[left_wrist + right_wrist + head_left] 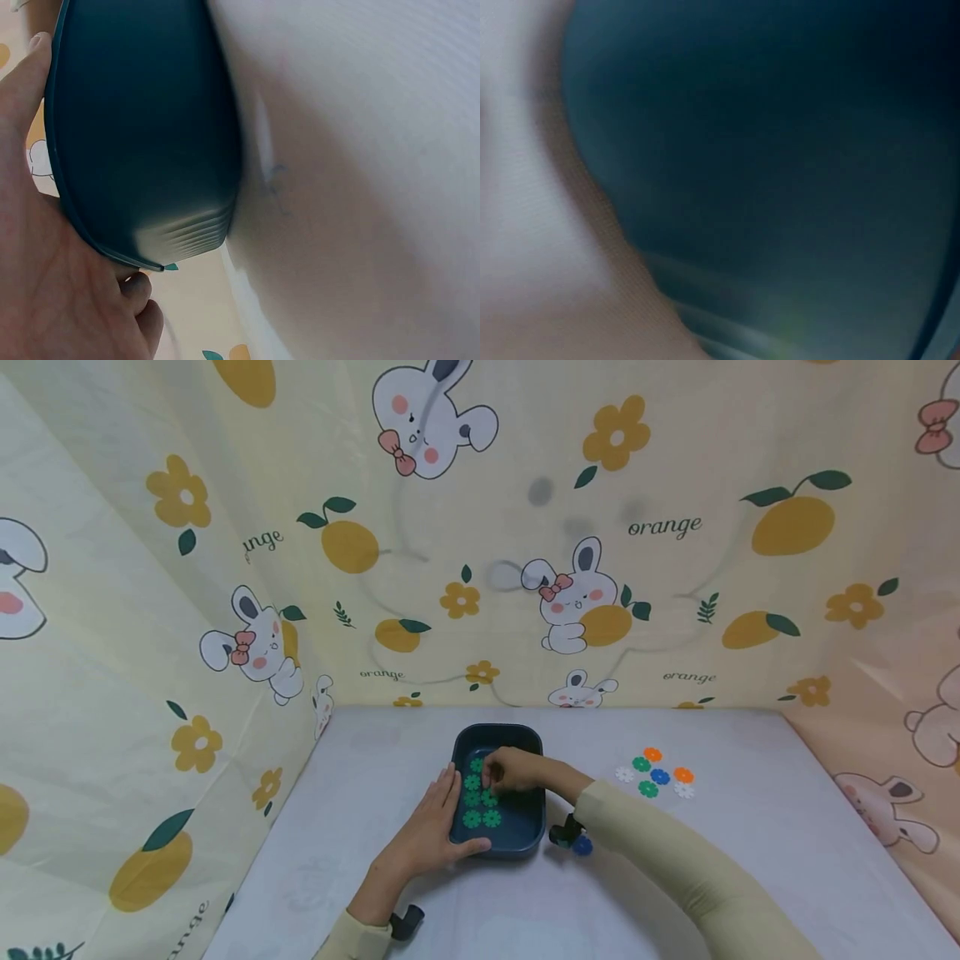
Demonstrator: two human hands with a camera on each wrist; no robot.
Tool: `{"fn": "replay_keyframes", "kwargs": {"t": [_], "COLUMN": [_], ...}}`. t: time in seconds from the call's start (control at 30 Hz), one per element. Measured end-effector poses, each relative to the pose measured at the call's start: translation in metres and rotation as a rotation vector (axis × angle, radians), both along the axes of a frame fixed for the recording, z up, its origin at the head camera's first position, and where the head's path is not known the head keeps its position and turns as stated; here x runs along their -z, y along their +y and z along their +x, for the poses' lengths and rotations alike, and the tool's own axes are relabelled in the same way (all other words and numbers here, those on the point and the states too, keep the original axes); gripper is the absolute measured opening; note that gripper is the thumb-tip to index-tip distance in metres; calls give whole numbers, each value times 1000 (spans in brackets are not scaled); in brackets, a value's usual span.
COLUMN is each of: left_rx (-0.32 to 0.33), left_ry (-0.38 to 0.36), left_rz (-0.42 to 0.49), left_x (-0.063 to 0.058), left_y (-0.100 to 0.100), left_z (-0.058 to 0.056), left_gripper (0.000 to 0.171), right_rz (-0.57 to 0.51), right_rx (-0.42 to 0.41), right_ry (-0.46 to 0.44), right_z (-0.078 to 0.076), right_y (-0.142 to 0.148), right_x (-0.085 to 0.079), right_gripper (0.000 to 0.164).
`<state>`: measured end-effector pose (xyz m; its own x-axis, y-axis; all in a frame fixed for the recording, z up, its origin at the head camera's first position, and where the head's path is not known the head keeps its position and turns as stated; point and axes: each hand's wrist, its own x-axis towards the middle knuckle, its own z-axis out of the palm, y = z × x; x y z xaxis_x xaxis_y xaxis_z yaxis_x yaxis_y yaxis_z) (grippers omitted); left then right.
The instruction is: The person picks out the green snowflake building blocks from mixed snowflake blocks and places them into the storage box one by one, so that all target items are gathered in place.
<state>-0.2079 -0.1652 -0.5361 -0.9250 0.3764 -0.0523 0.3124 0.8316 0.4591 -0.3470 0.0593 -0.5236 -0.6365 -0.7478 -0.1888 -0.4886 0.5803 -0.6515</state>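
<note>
A dark blue box point(504, 850) holds several green flower-shaped discs point(472, 818) in two columns on its left side. My left hand point(427, 827) lies at its near left corner, fingers straight along the left wall and thumb across the near rim. In the left wrist view the thumb point(26, 79) touches the box's rim point(54, 142). My right hand point(513, 770) reaches inside with curled fingers, fingertips right at a green disc point(489, 798) of the right column. I cannot tell whether the fingers hold one. In the right wrist view the box wall point(765, 180) hides the hand.
Right of the box, loose flower discs lie on the white table point(345, 827): orange point(652, 754), green point(648, 789), white point(684, 791) and blue point(660, 777). Another blue disc point(582, 845) lies beside the right wrist camera point(566, 832). A patterned cloth point(510, 635) stands behind.
</note>
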Motion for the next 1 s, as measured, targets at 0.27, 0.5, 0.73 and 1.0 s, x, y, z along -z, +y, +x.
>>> {"fn": "replay_keyframes", "kwargs": {"t": [0.27,0.5,0.73,1.0], "left_rx": [-3,3,-12,-12], "left_ry": [-4,-6,0,9], "left_rz": [-1,11,12,-1], "left_x": [0,2,1,3], "left_y": [2,2,2,3], "left_z": [-2,-1,0,1], "left_gripper": [122,122,122,124], "right_rz": [0,-110,-190,-197], "right_rx": [4,1,65,197], "right_ry": [66,87,119,159], "right_z": [2,7,18,31], "right_y": [4,22,60,116], "right_x": [-1,-18,-40,-50], "right_gripper": [9,8,7,10]}}
